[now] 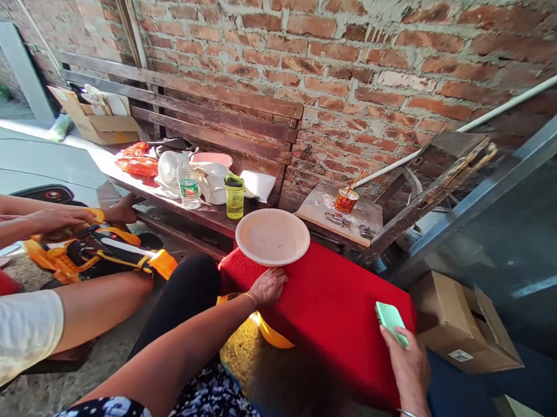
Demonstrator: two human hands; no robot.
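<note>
A mint-green phone [391, 317] is gripped in my right hand [408, 361], low over the right end of a red-covered table [333, 306]. My left hand [269, 286] lies on the red cover with its fingers curled in, just in front of a pale round basin [273, 236]. Whether anything is inside those fingers is hidden. The basin stands upright at the table's left end, with a few small dark specks on its bottom.
A wooden bench [212, 212] behind holds a green bottle [234, 196], a clear bottle [189, 190] and a small fan [168, 168]. At left, another person's hands [61, 220] rest near an orange-and-black object [116, 246]. A cardboard box [464, 324] stands at right.
</note>
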